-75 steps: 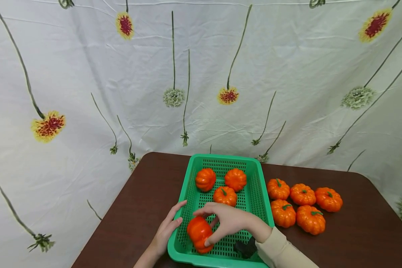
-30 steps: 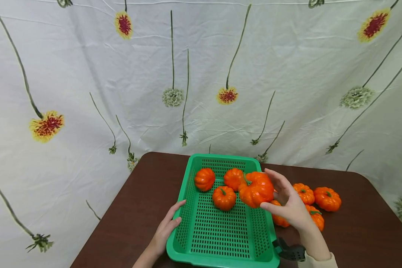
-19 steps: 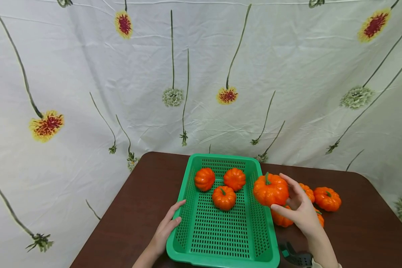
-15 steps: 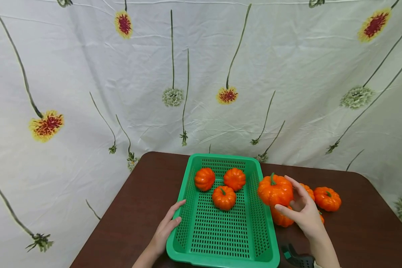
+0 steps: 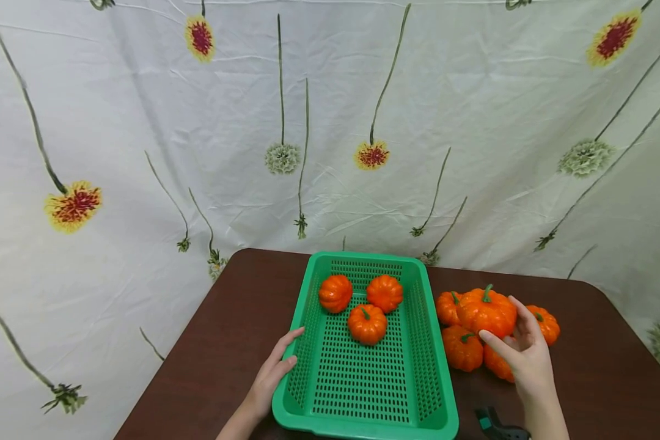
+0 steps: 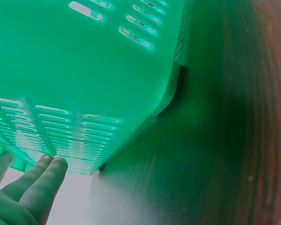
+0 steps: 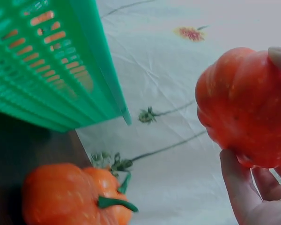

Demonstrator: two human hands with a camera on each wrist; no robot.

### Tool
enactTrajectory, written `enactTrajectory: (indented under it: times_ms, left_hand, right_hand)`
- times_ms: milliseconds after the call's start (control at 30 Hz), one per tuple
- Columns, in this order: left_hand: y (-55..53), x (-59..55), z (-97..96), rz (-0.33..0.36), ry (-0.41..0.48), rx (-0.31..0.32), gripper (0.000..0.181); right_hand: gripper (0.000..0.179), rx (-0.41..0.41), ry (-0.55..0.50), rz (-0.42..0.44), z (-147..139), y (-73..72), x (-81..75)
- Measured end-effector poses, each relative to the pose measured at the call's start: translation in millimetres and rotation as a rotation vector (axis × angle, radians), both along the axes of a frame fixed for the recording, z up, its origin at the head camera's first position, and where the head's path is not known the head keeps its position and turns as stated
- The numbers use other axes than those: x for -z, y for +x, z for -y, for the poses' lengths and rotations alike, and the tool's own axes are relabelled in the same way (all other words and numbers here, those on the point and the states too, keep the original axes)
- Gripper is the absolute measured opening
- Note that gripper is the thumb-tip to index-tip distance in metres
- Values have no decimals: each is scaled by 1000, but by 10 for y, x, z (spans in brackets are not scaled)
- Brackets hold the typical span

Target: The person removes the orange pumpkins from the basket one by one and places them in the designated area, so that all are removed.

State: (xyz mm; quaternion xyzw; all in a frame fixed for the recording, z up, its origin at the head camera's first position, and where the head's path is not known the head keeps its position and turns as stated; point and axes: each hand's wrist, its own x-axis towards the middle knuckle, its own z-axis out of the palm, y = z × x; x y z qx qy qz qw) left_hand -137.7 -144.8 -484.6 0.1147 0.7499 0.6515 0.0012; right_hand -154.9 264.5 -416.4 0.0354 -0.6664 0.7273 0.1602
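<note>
A small orange toy pumpkin with a green stem [image 5: 486, 313] is held up by my right hand [image 5: 530, 354], pinched between thumb and fingers. It hangs above other pumpkins right of the basket. In the right wrist view the fingertips grip the held pumpkin [image 7: 246, 108]. My left hand [image 5: 269, 382] rests at the left side of the green slotted basket [image 5: 357, 391]. The left wrist view shows straight fingers [image 6: 44, 185] against the outer wall of the basket [image 6: 98, 61]. Three pumpkins [image 5: 367, 325] sit in its far half.
Several more pumpkins [image 5: 462, 349] stand on the dark brown table [image 5: 236, 318] just right of the basket, some partly covered by the held one and the right hand. A flower-printed white cloth [image 5: 330, 195] hangs behind the table's far edge. A black wrist device [image 5: 500, 431] is on the right arm.
My right hand has lifted the pumpkin from the basket's near left part and carried it rightward over the right rim, above the pumpkins on the table. The left hand has stayed put.
</note>
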Motion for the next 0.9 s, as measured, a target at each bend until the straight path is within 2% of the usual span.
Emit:
enactTrajectory:
  times_ms: [133, 267, 433, 567, 667, 800, 900]
  left_hand:
    - [-2, -4, 3, -4, 2, -1, 44]
    - [-4, -3, 0, -17, -8, -1, 44]
    - [0, -1, 0, -4, -5, -1, 44]
    - [1, 2, 5, 5, -7, 0, 44]
    - [0, 6, 6, 7, -10, -3, 44]
    - [1, 8, 6, 8, -10, -3, 44]
    - [2, 5, 8, 2, -14, 1, 44]
  right_hand:
    - [80, 51, -40, -26, -258, -169, 297]
    - [83, 111, -33, -27, -588, -368, 693]
    - [85, 192, -71, 32, -822, -496, 953]
    - [86, 220, -88, 44, -880, -496, 996]
    - [85, 215, -93, 59, -889, -435, 935]
    - [85, 257, -75, 140, -925, -363, 847]
    - [90, 309, -69, 210, -1000, -350, 856]
